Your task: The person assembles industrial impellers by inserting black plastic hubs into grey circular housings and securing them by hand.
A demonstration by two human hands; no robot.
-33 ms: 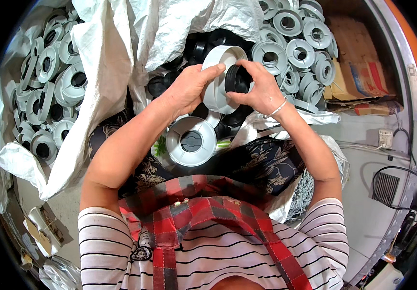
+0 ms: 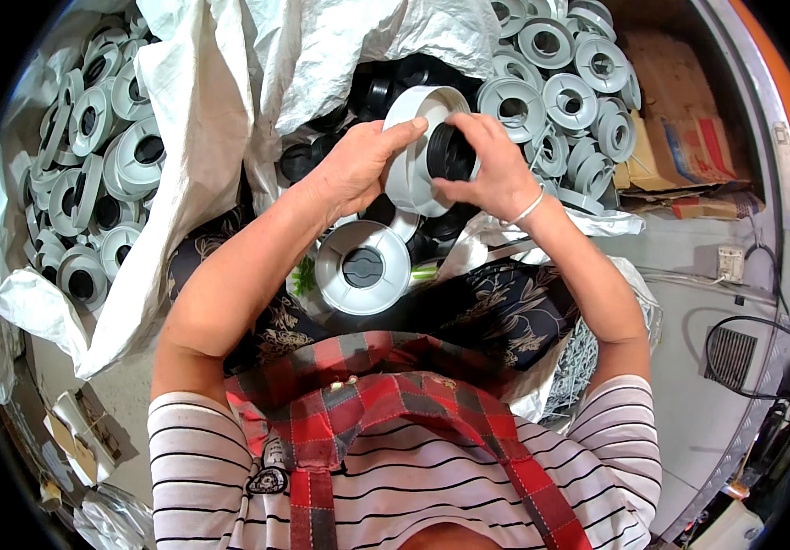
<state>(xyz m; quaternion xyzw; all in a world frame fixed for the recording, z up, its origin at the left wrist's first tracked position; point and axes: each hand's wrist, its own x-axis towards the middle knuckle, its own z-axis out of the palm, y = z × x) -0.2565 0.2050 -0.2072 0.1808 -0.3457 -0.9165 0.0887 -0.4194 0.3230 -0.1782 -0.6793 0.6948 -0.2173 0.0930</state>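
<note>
My left hand point(image 2: 358, 165) is closed on the rim of a pale grey round plastic part point(image 2: 404, 174), thumb over the edge, holding it tilted on its side. At its open face, my right hand point(image 2: 502, 174) grips a black ribbed plastic plug point(image 2: 450, 151) between thumb and fingers. The plug sits at the middle of the part; how far in it reaches is hidden. Just below, on my lap, lies a grey flanged disc point(image 2: 363, 284) with a black plug in its centre.
A white woven sack point(image 2: 193, 101) separates grey discs with black centres point(image 2: 88, 119) at left from a heap of black plugs point(image 2: 386, 92). More grey discs point(image 2: 546, 46) pile up at right, beside cardboard point(image 2: 679, 137). Screws point(image 2: 574, 376) fill a bag by my right elbow.
My right thumb and fingers have shifted slightly around the black plug. Both hands and the grey part stay in nearly the same place.
</note>
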